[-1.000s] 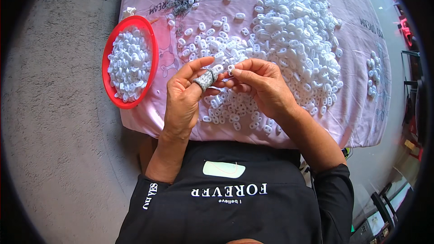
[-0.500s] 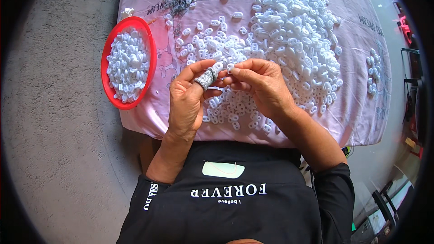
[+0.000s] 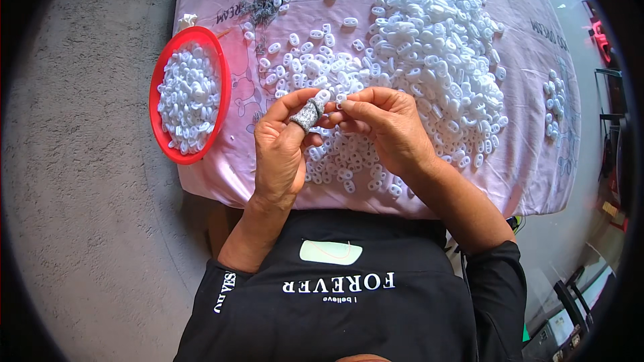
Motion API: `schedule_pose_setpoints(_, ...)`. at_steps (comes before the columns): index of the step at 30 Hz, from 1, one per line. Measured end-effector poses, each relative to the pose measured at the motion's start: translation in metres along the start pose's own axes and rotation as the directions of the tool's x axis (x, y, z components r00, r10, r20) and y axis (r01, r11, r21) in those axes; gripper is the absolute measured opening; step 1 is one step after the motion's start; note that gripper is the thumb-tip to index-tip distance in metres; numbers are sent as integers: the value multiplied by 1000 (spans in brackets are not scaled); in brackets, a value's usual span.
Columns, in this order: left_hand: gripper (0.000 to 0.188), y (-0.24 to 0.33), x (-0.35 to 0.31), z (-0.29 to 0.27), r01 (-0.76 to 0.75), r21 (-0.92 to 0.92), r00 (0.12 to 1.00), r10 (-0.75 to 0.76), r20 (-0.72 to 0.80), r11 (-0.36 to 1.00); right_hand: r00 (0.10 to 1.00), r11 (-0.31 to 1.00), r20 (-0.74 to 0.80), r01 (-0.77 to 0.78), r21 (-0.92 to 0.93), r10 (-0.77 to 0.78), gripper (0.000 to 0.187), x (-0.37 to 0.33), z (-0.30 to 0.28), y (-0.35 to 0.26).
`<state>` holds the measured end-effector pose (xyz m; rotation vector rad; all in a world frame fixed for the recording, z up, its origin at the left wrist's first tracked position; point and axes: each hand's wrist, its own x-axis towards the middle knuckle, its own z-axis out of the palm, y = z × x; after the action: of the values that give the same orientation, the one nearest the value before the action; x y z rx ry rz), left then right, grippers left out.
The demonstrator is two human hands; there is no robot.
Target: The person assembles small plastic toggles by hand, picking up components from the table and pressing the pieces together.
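Observation:
My left hand (image 3: 280,144) pinches a small white oval plastic piece (image 3: 323,96) between thumb and forefinger. Round that thumb sits a grey speckled wrap (image 3: 308,114). Close beside it, the fingertips of my right hand (image 3: 388,124) are closed on another white two-holed piece (image 3: 341,99). Both hands are held together above a loose spread of the same pieces (image 3: 349,154). A larger heap of them (image 3: 436,47) rises beyond my right hand. Whether a thread or cord joins the two held pieces is too small to tell.
A red basin (image 3: 227,80) full of white pieces stands at the table's left edge. Grey thread-like scraps (image 3: 272,0) lie at the far left of the pink cloth (image 3: 520,94). A small group of pieces (image 3: 554,104) sits near the right edge.
Both hands stay in nearly the same place, still gripping their pieces. My left hand has shifted very slightly to the right, and its wrapped thumb has turned a little.

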<state>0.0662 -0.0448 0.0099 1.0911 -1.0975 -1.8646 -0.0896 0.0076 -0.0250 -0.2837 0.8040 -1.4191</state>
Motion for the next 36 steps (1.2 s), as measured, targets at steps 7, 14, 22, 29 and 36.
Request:
schedule_pose_setpoints(7,33,-2,0,-3,94,-141,996,-94,12,986,1000,1000,-2,-7,23,7,9,-1,2,-2)
schedule_pose_setpoints(14,33,-6,1,0,101,-133,994,-105,-24,986,1000,999,-18,3,38,-2,10,0,0,0)
schedule_pose_setpoints(22,32,-10,-2,5,-23,-47,999,21,-40,999,1000,1000,-26,6,24,-5,11,0,2,0)
schedule_pose_setpoints(29,31,-14,-2,7,-87,29,995,89,-52,996,999,999,-36,24,34,-23,12,0,1,3)
schedule_pose_setpoints(36,31,-16,-2,9,-155,67,986,159,-59,986,999,998,-38,33,51,-32,11,-1,3,2)
